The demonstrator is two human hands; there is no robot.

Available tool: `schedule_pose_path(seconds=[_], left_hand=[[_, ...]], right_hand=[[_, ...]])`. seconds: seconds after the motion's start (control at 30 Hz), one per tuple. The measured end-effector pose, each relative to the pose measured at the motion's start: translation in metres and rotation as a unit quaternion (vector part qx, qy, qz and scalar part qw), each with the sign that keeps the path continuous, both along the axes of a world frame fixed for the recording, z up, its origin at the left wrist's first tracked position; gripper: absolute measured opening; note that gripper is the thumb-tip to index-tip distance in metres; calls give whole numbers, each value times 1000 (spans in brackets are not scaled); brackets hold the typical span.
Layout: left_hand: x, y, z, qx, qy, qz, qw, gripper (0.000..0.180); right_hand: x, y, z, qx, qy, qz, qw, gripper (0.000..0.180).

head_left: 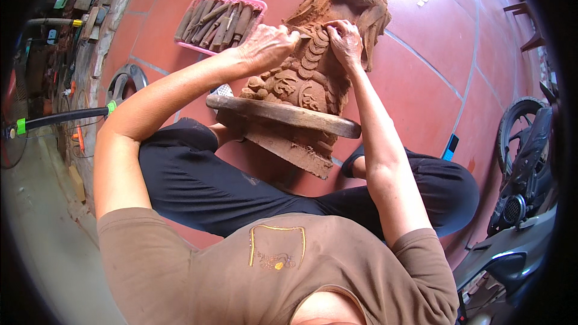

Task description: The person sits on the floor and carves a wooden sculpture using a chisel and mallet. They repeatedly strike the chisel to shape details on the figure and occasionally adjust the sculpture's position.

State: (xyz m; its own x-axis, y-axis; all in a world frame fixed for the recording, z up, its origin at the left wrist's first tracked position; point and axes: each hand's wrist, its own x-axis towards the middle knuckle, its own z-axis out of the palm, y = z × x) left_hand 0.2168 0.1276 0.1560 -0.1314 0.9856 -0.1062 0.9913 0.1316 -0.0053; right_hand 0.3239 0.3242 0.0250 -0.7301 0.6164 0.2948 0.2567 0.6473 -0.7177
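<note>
Seated cross-legged on red floor tiles [421, 78], a person presses both hands to a carved wooden statue [313, 72] lying across the lap: the left hand [268, 45] fisted, apparently around a small tool, the right hand [344, 39] pinched against the carving. Beyond, a pink tray [208, 0] holds chisels.

Reddish-brown carving [313, 66] with coin-scale pattern, pink basket [250, 3] at eleven o'clock holding brown tools [217, 23], terracotta floor [415, 84] with pale grout, black trousers [198, 183], brown shirt [198, 271]
</note>
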Motion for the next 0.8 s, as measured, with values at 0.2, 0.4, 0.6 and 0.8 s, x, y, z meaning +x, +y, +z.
schedule_pose_path(seconds=[0.2,0.4,0.6,0.8], left_hand=[[18,-31,2,-36,-34,-40,998,32],[1,-6,27,-16,-11,0,1000,28],[11,-14,1,-33,4,-41,999,36],[-12,-14,19,-71,5,-68,995,22]], right_hand=[[3,3,-4,-11,-3,-1,1000,17],[-2,3,-6,-14,-11,-1,1000,19],[2,3,-6,-5,-2,4,1000,18],[0,3,-5,-7,-2,8,1000,18]])
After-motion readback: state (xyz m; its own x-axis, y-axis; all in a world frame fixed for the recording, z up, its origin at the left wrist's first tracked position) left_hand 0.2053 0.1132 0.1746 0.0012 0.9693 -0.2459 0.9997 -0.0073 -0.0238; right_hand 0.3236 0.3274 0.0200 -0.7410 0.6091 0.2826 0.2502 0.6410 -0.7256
